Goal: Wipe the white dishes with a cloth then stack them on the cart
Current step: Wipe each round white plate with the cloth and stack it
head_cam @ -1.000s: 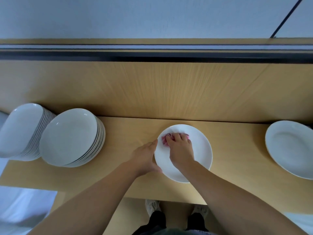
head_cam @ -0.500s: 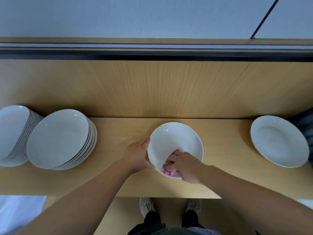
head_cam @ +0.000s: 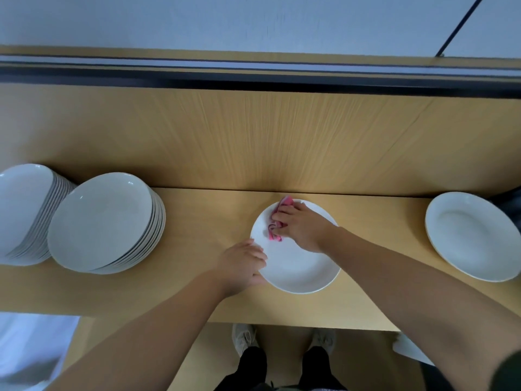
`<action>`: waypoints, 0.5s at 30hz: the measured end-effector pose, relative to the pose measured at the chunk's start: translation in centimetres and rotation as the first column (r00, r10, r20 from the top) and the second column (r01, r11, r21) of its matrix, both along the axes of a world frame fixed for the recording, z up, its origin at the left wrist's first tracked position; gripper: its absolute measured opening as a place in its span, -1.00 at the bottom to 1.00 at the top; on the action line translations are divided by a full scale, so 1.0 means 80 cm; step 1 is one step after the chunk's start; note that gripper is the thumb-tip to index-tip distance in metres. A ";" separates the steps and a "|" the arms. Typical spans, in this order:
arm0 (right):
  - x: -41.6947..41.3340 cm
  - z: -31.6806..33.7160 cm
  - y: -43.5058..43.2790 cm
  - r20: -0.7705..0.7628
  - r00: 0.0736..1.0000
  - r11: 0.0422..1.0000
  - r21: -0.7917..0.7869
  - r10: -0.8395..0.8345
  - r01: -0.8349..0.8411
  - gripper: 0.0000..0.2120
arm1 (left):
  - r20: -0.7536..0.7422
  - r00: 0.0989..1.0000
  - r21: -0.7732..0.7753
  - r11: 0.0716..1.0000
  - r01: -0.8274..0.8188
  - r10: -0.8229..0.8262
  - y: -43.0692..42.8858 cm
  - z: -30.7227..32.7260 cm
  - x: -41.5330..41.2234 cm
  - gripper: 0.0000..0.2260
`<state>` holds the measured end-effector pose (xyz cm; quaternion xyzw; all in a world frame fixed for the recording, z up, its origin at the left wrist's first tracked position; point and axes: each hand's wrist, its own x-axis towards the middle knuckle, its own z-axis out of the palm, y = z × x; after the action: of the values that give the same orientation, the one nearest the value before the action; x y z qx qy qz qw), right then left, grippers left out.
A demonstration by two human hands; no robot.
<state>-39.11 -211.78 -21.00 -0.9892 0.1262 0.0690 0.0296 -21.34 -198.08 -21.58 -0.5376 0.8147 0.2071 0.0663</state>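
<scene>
1. Far left, on the pale wooden worktop [head_cam: 203, 218]: a tall stack of round white ceramic plates [head_cam: 22, 210], cut off by the frame edge.
2. Just beside it to the right: a shorter stack of round white ceramic dishes [head_cam: 101, 221], overlapping the tall stack in view.
3. Left hand [head_cam: 242, 263]: set at the left rim of the single round white shallow dish [head_cam: 298, 269], fingers curled over that rim, thumb along the near edge, gripping the dish and nothing else.
4. Single round white shallow dish: lying flat in the middle of the worktop, near the front edge, well apart from both stacks.
5. Crumpled pink cloth [head_cam: 274, 236]: inside the dish on its far-left part, showing past the fingertips near the far rim and again beside the knuckles.
6. Right hand [head_cam: 303, 228]: palm down over the dish, fingers bent round the cloth, pressing it against the white surface.
7. Far right: a lone white ceramic plate [head_cam: 473, 235] on the worktop, well apart from the dish under the hands; unclear whether more lie beneath.
8. Below the worktop's front edge: pale shoes [head_cam: 244, 338] and dark trouser legs.
</scene>
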 end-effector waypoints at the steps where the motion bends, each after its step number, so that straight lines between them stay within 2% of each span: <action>1: -0.003 -0.005 0.000 -0.022 1.000 1.000 -0.016 -0.021 0.020 -0.67 | 0.001 1.000 0.012 1.000 -0.005 0.005 -0.002 -0.002 0.001 -0.59; 7: -0.036 -0.019 0.018 -0.097 0.944 0.947 0.031 -0.316 0.320 -0.48 | 0.042 0.998 0.037 0.999 0.039 -0.040 -0.003 -0.002 0.003 -0.59; 11: -0.058 -0.014 0.036 -0.301 0.855 0.902 -0.050 -0.423 0.429 -0.43 | 0.079 0.994 0.041 0.997 0.068 -0.071 -0.004 -0.005 0.004 -0.58; 15: -0.065 -0.003 0.070 -0.426 0.766 0.865 -0.090 -0.481 0.493 -0.32 | 0.087 0.992 0.055 0.995 0.085 -0.089 -0.006 -0.006 0.005 -0.58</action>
<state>-44.28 -206.14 -21.21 -0.8809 0.3808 0.2793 0.0311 -20.94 -198.54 -22.03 -0.5084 0.8280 0.2006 0.1252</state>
